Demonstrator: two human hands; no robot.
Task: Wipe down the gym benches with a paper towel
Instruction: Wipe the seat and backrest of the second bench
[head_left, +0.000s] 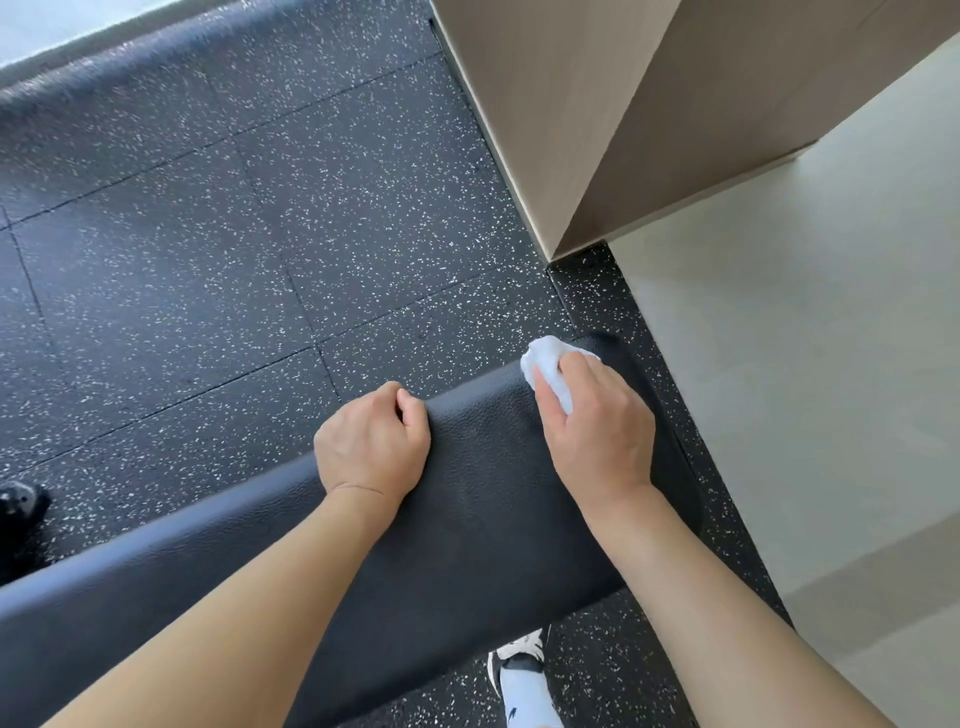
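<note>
A black padded gym bench (483, 499) runs from the lower left to the middle right of the head view. My right hand (597, 421) holds a crumpled white paper towel (545, 364) and presses it on the pad near the bench's far right end. My left hand (374, 441) rests on the bench's far edge, its fingers curled over that edge. Both forearms reach in from the bottom of the view.
Dark speckled rubber floor tiles (234, 234) spread beyond the bench. A beige column corner (561, 156) stands just behind the bench's end, with pale flooring (805, 364) to the right. My white shoe (524, 686) shows below the bench. A dark object (21, 504) lies at the left edge.
</note>
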